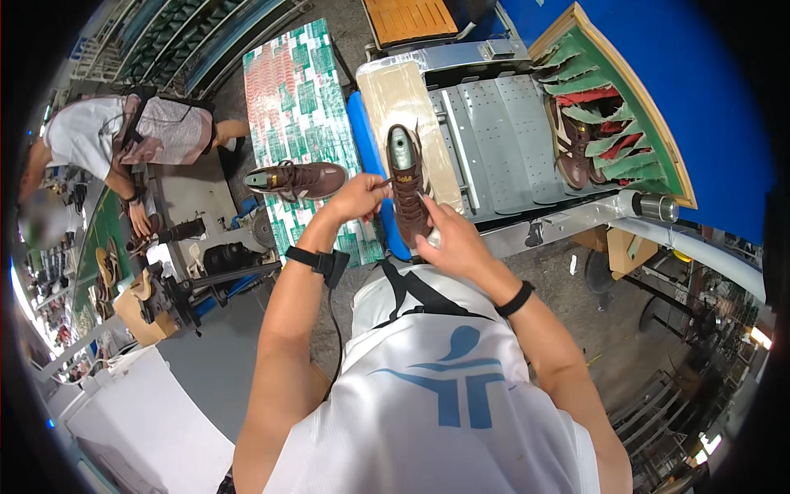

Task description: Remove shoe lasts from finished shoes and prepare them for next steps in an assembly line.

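Observation:
A dark brown lace-up sneaker [409,207] with pale side stripes stands on the beige board in front of me, toe toward me, a grey-green last in its opening. At its left side, my left hand [362,198] pinches a brown shoelace [390,181] near the tongue. My right hand [457,241] is closed around the toe end from the right, index finger by the laces and thumb at the toe. Something whitish shows between those fingers, too small to name. A second brown sneaker [311,180], also on a last, lies left of my left hand.
The second sneaker rests on a green-and-white taped surface [284,99]. Right of the beige board [401,90], a grey plated conveyor [494,123] carries brown shoes [570,144] under torn green flaps [613,99]. At far left a co-worker [136,132] handles dark shoes.

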`<state>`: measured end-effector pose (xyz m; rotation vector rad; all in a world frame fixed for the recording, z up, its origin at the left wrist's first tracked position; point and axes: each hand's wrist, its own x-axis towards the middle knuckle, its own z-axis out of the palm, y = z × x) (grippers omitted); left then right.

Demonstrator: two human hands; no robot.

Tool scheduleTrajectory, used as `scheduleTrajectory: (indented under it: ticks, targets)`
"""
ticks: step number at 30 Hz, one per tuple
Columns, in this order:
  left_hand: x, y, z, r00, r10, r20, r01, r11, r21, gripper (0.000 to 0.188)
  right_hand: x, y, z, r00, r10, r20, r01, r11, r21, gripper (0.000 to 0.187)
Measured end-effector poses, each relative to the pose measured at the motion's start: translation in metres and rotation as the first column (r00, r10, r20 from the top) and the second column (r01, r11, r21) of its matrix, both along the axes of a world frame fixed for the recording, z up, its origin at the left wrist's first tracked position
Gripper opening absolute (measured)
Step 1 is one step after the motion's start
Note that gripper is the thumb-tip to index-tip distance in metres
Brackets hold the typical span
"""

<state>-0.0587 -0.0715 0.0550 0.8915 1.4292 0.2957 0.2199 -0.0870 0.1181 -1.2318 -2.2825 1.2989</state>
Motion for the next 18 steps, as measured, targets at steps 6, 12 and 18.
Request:
scheduleTrajectory:
  ticks: [6,12,18]
  targets:
    - [-0.034,0.017,-0.018,0.843,0.143,-0.519,0.096,0.909,0.406,0.06,-0.035,0.006,-0.028,0.975,0.145,0.17,-0.196,0.921,0.337,0.081]
    - [0.01,0.052,-0.033,0.981,0.178,-0.075,-0.152,0.95,0.274,0.095,-0.04,0.002,-0.028,0.97,0.139,0.198,-0.202,0.915,0.349,0.08]
    - [0.004,0.06,-0.037,0.978,0.205,-0.041,-0.198,0.971,0.132,0.097,-0.087,-0.002,-0.021,0.988,0.059,0.143,-0.075,0.991,0.112,0.07]
